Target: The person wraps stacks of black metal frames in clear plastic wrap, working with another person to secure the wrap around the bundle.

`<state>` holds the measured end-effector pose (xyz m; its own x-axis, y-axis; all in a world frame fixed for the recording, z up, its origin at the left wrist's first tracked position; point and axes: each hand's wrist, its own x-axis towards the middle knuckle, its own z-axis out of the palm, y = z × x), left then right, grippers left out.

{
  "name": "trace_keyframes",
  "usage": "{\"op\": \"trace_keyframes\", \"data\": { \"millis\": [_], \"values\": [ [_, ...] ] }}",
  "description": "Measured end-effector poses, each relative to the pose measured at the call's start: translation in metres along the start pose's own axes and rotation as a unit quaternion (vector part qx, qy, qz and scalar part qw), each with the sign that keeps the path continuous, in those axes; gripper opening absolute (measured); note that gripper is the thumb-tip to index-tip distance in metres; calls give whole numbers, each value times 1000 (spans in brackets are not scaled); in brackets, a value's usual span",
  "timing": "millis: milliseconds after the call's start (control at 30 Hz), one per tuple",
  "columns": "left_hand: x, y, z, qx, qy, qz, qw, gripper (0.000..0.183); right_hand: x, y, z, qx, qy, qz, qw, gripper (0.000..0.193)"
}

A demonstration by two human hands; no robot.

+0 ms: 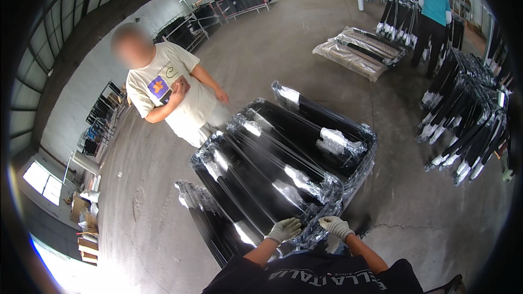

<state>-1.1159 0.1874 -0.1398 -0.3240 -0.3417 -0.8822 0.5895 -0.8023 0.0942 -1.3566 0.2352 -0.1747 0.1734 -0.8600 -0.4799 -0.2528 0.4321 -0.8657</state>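
Observation:
Before me lies a stack of black frame-like panels [267, 169] wrapped in shiny clear plastic film [327, 188]. My left hand [284, 231], in a pale knitted glove, rests on the near end of the wrapped panels with its fingers outstretched. Close to its right, my right hand [336, 227] wears a matching glove. Its fingers are bent together at the film along the near right corner, and the fingertips are partly hard to make out. Crumpled film bunches between the two hands.
A person in a cream T-shirt [174, 84] stands beyond the stack on the left. Flat wrapped packs [359, 51] lie on the concrete floor [283, 43]. Bundles of wrapped black frames [463, 109] stand at right, near a person in a teal top [434, 5]. Cartons [88, 247] are far left.

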Motion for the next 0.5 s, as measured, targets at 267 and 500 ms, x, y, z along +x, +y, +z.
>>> {"op": "trace_keyframes", "data": {
  "millis": [267,500],
  "values": [
    [3,6,0,5,-3,-6,1000,22,7,2,6,4,20,11,1000,27],
    [9,17,-2,-3,-25,3,1000,18,18,6,4,47,4,-9,999,35]
  ]
}}
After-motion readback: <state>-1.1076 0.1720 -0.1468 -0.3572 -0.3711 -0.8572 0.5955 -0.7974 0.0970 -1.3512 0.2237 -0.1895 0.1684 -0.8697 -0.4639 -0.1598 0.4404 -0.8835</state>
